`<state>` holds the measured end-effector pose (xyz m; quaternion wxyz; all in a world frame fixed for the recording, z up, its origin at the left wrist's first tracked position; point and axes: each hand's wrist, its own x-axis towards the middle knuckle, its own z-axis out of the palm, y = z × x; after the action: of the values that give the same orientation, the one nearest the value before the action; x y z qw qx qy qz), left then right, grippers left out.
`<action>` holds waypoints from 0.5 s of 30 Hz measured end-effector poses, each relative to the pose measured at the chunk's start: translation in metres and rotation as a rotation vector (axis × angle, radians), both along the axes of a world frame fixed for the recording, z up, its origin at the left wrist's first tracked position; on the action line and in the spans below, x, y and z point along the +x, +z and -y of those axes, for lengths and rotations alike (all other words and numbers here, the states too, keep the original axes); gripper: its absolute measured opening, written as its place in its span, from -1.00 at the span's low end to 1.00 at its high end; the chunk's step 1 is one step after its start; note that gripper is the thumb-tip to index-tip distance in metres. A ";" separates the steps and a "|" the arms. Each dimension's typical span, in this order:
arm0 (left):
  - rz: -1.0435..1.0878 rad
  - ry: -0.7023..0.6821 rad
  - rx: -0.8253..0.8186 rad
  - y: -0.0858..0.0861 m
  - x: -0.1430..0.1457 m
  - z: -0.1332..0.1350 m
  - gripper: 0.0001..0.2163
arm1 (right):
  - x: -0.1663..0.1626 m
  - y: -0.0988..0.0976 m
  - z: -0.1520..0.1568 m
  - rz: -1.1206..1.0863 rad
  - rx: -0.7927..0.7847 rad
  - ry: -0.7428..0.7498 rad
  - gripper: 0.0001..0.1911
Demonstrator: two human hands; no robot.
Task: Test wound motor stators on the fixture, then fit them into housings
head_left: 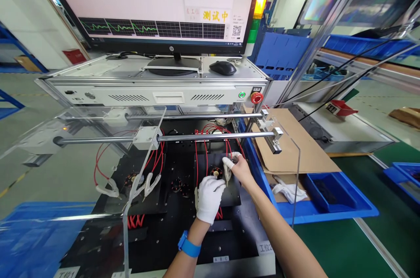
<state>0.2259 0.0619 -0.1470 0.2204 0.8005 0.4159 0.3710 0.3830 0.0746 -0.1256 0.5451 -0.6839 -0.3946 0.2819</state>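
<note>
My left hand (209,197) wears a white glove and is curled on the black fixture plate (229,234), its fingertips pinched near a small round motor (215,172). My right hand (236,168), bare with white finger cots, pinches a whitish clip (227,174) on a red wire (226,147) just right of that motor. Two more round motors, one (177,185) at centre and one (131,178) at left, sit in the fixture. What the left fingers hold is hidden. A blue wrist strap (188,245) circles my left wrist.
White clips (151,183) on red wires hang left of centre behind a clear acrylic shield (98,160). Two steel rails (203,137) cross above the fixture. A monitor (154,2), a mouse (222,67) and a red stop button (256,97) are behind. A blue tray (341,208) with cardboard (295,147) and a white glove (288,191) lies right.
</note>
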 end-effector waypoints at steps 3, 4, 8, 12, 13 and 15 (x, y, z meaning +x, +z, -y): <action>0.066 -0.030 -0.037 -0.004 -0.004 -0.002 -0.88 | 0.018 -0.019 0.002 0.061 0.008 -0.202 -0.53; 0.075 -0.041 -0.041 -0.005 -0.005 -0.002 -0.88 | 0.023 -0.029 0.002 0.105 -0.043 -0.280 -0.50; 0.088 -0.053 -0.050 -0.006 -0.007 -0.003 -0.88 | 0.032 -0.071 0.007 0.149 -0.245 -0.336 -0.37; 0.097 -0.061 -0.051 -0.005 -0.005 -0.003 -0.87 | 0.034 -0.075 0.013 0.125 -0.193 -0.273 -0.44; 0.097 -0.062 -0.053 -0.005 -0.005 -0.003 -0.87 | 0.035 -0.068 0.013 0.104 -0.141 -0.256 -0.43; 0.098 -0.059 -0.057 -0.005 -0.004 -0.003 -0.87 | 0.035 -0.048 0.009 -0.028 -0.033 -0.225 -0.41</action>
<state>0.2216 0.0652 -0.1521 0.2740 0.7867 0.3912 0.3911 0.4178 0.0660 -0.1737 0.5676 -0.7287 -0.3031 0.2347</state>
